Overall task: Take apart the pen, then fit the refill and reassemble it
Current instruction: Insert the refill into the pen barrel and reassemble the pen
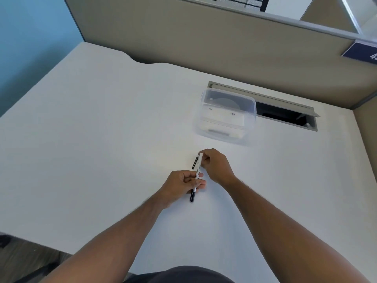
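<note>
Hands at frame centre: left hand [182, 183] clamps pen [197, 176] low; right hand [214, 164] pinches its upper end. Steady the barrel, twist gently; black cap [195, 162] lies beside.

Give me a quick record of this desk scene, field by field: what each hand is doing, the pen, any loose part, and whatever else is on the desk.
left hand: grips the pen's lower barrel
right hand: pinches the pen's top end
pen: white barrel, dark tip pointing toward the person, held just above the desk
loose part: small black piece lying on the desk beside the pen's top end
container: clear plastic box, farther back
desk: white
cable slot: open, behind the container
</note>
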`<state>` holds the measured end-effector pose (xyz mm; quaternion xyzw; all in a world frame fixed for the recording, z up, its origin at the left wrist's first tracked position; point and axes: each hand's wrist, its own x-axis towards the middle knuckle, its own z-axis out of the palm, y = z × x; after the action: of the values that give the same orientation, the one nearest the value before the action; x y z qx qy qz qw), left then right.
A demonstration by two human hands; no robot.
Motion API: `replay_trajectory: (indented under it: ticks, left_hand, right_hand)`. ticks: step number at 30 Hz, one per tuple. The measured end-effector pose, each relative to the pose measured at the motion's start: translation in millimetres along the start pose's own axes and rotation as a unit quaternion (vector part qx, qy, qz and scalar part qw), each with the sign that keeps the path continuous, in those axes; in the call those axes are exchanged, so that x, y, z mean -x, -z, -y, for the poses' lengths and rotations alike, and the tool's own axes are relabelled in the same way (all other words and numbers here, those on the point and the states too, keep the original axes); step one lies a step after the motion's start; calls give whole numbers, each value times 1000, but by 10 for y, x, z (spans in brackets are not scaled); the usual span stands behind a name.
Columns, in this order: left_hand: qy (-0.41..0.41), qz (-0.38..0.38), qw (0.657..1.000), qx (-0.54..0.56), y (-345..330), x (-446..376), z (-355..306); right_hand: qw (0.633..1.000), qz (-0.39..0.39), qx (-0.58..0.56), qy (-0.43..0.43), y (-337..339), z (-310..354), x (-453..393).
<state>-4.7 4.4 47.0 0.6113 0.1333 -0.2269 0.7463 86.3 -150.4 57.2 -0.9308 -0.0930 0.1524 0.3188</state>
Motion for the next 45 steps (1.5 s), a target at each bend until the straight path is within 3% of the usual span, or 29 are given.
replay_trajectory:
  ticks: [7, 19, 21, 23, 27, 30, 33, 39, 45]
  left_hand:
    - [2, -9, 1000, 6, 38, 2, 8]
    - [13, 3, 1000, 1, 29, -7, -17]
    - [17, 6, 1000, 3, 30, -15, -13]
    - [21, 8, 1000, 1, 31, -25, -9]
    - [21, 13, 1000, -4, 27, -29, -18]
    - [18, 13, 1000, -10, 22, -28, -25]
    - [15, 11, 1000, -20, 21, -32, -20]
    - [17, 13, 1000, -22, 18, -32, -20]
    - [15, 16, 1000, -22, 25, -41, -13]
  right_hand:
    - [999, 25, -31, 0, -108, 129, -66]
    - [985, 1, 169, 24, -48, -34, 53]
    - [992, -16, 125, -24, -1, -68, 47]
    - [994, -49, -3, -93, 71, -69, 13]
    - [928, -74, -325, -170, 271, 53, -11]
    - [895, -66, -418, -143, 375, 219, 13]
    - [887, -65, -441, -120, 369, 330, 20]
    - [912, -100, -380, -116, 340, 380, -26]
    - [934, -49, -334, -119, 322, 328, -30]
